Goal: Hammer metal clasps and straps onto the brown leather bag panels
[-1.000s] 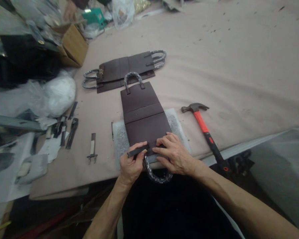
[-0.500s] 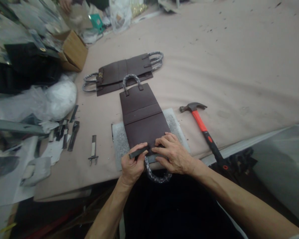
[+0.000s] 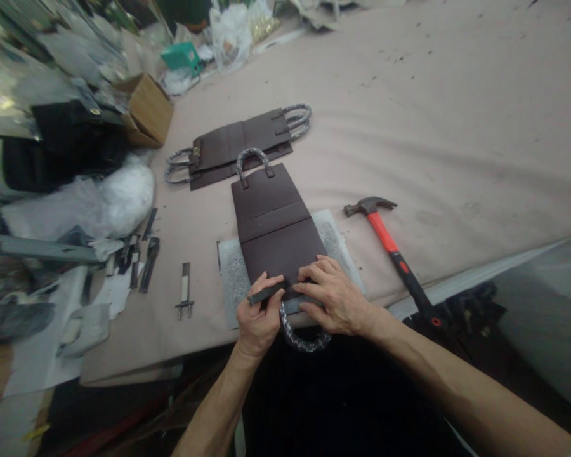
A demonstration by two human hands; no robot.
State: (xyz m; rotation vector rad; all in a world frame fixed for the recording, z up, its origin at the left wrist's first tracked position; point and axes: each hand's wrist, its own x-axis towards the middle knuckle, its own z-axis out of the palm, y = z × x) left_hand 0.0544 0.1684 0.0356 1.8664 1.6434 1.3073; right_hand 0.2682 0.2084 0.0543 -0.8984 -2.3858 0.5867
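Brown panel (image 3: 282, 219) lies at the near edge of the counter (image 3: 438, 133), across a grey slab (image 3: 235, 274); its wrapped near handle (image 3: 308, 346) overhangs that edge. Left hand (image 3: 259, 325): grip narrow, holding a dark bar (image 3: 265, 293), inner end at the panel beside the handle. Right hand (image 3: 341, 298): fingers on the panel's near end; whether its grip holds anything cannot be told. Claw hammer (image 3: 382, 231) lies right of the slab, handle projecting past the counter's edge.
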